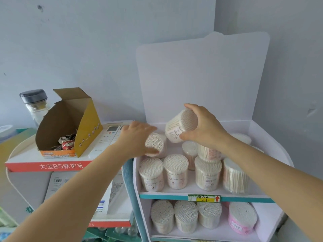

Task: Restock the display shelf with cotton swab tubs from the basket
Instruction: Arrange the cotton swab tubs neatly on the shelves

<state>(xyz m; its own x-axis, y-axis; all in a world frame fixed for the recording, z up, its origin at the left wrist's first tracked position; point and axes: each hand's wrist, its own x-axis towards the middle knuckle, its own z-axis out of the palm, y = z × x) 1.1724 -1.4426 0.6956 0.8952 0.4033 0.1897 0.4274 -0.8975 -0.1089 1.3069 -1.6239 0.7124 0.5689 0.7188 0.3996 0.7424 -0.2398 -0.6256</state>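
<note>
A white cardboard display shelf (192, 195) with teal edges holds clear tubs of cotton swabs on two tiers. My right hand (203, 127) grips one tub (180, 127), tilted on its side above the back of the top tier. My left hand (138, 138) is closed around another tub (154, 143) at the top tier's back left corner. Several upright tubs (175, 172) fill the front of the top tier. The lower tier holds more tubs (186, 217) and a pink one (243, 218). No basket is in view.
The shelf's tall white backboard (201, 75) rises behind the tubs. To the left, an open brown carton (70, 123) with wrapped sweets, two remote controls (110, 137) and a dark-lidded jar (35, 103) rest on a red-edged stand. A yellow price tag (204, 198) hangs on the shelf lip.
</note>
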